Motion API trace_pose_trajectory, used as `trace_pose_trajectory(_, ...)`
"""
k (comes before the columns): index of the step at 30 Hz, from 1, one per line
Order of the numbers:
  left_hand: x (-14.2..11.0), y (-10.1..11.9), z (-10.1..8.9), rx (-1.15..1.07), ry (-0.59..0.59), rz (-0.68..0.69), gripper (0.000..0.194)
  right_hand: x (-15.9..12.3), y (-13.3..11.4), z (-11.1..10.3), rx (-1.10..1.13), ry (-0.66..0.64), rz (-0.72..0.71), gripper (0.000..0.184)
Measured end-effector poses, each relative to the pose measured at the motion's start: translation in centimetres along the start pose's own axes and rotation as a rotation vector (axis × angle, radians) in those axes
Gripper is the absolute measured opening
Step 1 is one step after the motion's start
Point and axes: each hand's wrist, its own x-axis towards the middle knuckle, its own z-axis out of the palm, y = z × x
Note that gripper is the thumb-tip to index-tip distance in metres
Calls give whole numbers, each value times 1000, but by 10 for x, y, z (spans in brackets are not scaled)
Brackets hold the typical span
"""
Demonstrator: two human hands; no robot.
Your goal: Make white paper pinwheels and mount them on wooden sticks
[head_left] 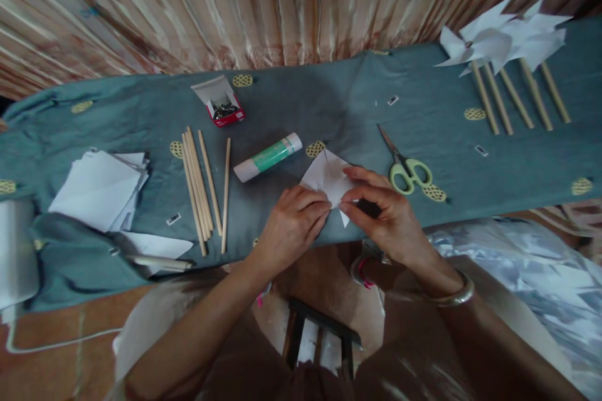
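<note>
A square of white paper (329, 172) with a cut toward its middle lies at the near edge of the cloth-covered table, between my hands. My left hand (294, 222) presses on its left side, fingers bent and together. With thumb and fingertips, my right hand (383, 210) pinches the paper's lower right part, where a pointed flap hangs down. A green and white glue stick (268, 157) lies just beyond my left hand. Scissors with light green handles (405, 169) rest beside my right hand, blades pointing away.
Several wooden sticks (197, 194) and a paper stack (101, 188) lie left. An open red box (226, 111) holds small dark metal pieces. Finished paper pinwheels (503, 41) on sticks lie far right. A white device (16, 257) with a cable sits at the left edge. Plastic wrapping (522, 282) is near right.
</note>
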Motion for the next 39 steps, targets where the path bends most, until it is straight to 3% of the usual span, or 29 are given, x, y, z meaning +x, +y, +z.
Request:
trace_pose_trajectory(5,-2,5,1,-68,21,-70,22,4,-1,6,-58,55,-7,6)
trace_pose_trajectory(14,-1,1,5,-84,43,-31,16,5,-3,14,-182,97,-8,7)
trace_pose_trajectory(39,10,1,1,-150,11,-139,17,3,-3,13,-194,96,-5,5)
